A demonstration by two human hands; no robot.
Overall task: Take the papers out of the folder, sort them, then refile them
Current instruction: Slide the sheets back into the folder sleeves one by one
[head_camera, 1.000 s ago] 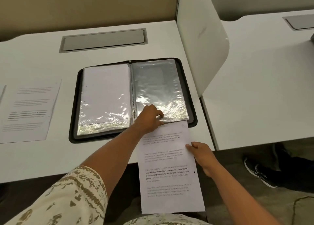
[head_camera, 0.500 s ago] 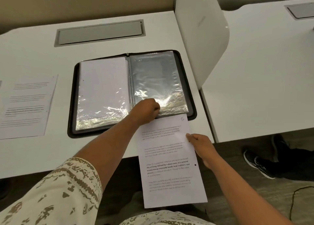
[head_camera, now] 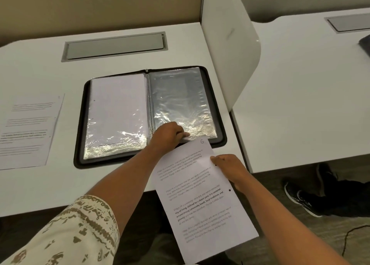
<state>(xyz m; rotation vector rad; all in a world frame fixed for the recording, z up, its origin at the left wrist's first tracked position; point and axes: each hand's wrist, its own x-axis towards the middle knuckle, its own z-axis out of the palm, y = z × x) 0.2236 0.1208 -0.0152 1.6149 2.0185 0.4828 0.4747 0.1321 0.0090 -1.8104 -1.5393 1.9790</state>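
A black zip folder (head_camera: 80, 144) lies open on the white desk (head_camera: 40, 64), with clear plastic sleeves on both sides. The left sleeve (head_camera: 118, 112) holds a white sheet; the right sleeve (head_camera: 180, 100) looks see-through, with nothing visible inside. My left hand (head_camera: 170, 134) pinches the bottom edge of the right sleeve. My right hand (head_camera: 230, 166) grips the right edge of a printed sheet marked 6 (head_camera: 200, 204). That sheet is tilted, its top corner at the sleeve's lower edge and its lower half hanging off the desk front.
Another printed sheet (head_camera: 28, 132) lies flat on the desk to the left of the folder. A grey cable hatch (head_camera: 114, 46) sits behind the folder. A white divider panel (head_camera: 228, 44) rises on the right, with a second desk (head_camera: 300, 104) beyond. Someone's black shoe (head_camera: 300, 198) is on the floor.
The sheet marked 6 has tilted so its top leans right, and its top corner now overlaps the folder's lower edge. My left hand stays at the sleeve's bottom edge.
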